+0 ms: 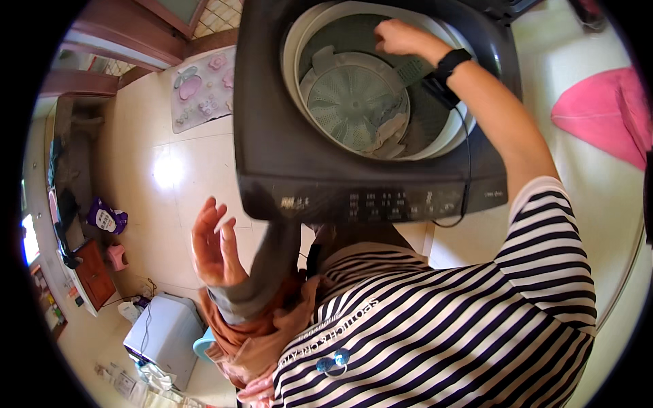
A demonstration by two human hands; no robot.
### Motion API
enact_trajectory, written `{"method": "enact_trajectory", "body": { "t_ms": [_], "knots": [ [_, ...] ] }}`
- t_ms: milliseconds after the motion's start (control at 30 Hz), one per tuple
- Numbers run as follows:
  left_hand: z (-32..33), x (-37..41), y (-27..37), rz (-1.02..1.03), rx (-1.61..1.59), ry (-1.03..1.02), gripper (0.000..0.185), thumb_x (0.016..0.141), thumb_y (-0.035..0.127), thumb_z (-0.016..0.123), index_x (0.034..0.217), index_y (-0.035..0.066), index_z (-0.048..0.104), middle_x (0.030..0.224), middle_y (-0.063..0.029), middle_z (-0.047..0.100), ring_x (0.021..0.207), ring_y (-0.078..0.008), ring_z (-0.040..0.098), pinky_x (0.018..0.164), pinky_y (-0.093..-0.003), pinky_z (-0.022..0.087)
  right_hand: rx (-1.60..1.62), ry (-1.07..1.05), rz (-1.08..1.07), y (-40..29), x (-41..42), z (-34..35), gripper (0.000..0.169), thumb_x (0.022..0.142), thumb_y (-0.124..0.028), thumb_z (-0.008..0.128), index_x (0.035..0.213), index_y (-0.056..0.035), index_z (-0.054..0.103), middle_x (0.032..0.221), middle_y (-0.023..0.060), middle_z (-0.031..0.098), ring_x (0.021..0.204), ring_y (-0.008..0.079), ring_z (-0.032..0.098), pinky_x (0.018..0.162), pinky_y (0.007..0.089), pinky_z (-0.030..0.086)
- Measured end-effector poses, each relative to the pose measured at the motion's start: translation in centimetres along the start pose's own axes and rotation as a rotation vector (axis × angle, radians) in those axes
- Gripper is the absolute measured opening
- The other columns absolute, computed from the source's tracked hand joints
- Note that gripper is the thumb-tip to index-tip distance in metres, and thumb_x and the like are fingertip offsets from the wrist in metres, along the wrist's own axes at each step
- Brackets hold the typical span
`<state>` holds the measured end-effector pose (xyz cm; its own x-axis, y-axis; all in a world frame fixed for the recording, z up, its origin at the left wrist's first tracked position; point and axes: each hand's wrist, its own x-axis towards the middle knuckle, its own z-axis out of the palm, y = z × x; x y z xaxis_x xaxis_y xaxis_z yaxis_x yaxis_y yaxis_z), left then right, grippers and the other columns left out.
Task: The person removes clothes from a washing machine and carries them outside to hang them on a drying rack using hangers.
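A dark top-loading washing machine [372, 176] stands before me with its tub [352, 102] uncovered. Inside the tub, a crumpled pale cloth [392, 130] lies at the bottom, on the near right side. My right hand [400, 38] hangs over the far part of the tub with curled fingers; its fingertips are hidden. A black band with a cabled device [441, 86] is on that wrist. To the left of the machine, my left hand [217, 247] is raised with fingers apart and nothing in it. Grey, rust and pink garments [255, 326] are draped over my left forearm.
A patterned mat [204, 89] lies on the tiled floor at left. A pink cloth [604, 115] is at right. Toward the lower left are a white appliance [166, 331], a blue basin [205, 344], a pink stool [117, 256] and a purple bag [107, 217]. A cable runs down the machine's front.
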<state>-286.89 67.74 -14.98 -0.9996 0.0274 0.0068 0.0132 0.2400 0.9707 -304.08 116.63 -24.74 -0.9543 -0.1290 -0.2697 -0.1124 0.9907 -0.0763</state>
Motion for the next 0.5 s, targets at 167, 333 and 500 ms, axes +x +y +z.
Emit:
{"method": "enact_trajectory", "body": {
  "t_ms": [167,333,500],
  "knots": [
    [1.3,0.4,-0.5,-0.026,0.154,-0.045,0.059,0.097,0.029,0.064,0.143,-0.005,0.048,0.155,-0.0275,0.042,0.135,-0.0353,0.052,0.107,-0.0446,0.045,0.111,-0.537,0.033,2.0,4.1,20.1,0.028,0.092,-0.02,0.067,0.092,0.0075,0.071,0.094,0.0239,0.071,0.085,0.0373,0.069,0.078,0.0488,0.055],
    [1.6,1.4,-0.7,-0.055,0.194,-0.067,0.088,0.093,0.043,0.07,0.152,-0.009,0.031,0.16,-0.0319,0.028,0.142,-0.0384,0.041,0.112,-0.0459,0.038,0.139,-0.881,0.084,1.1,2.3,30.0,0.023,0.094,-0.014,0.062,0.104,0.0052,0.071,0.108,0.0234,0.069,0.101,0.0363,0.067,0.084,0.0513,0.055],
    [3.1,3.1,-0.8,-0.131,0.222,-0.061,0.101,0.089,0.046,0.07,0.158,-0.007,0.018,0.16,-0.0281,0.028,0.148,-0.0374,0.033,0.12,-0.0473,0.025,-0.029,-0.897,0.165,0.5,0.2,37.2,0.033,0.097,-0.021,0.064,0.127,-0.006,0.066,0.152,0.0216,0.039,0.139,0.0462,0.037,0.102,0.0611,0.049]
  ]
}}
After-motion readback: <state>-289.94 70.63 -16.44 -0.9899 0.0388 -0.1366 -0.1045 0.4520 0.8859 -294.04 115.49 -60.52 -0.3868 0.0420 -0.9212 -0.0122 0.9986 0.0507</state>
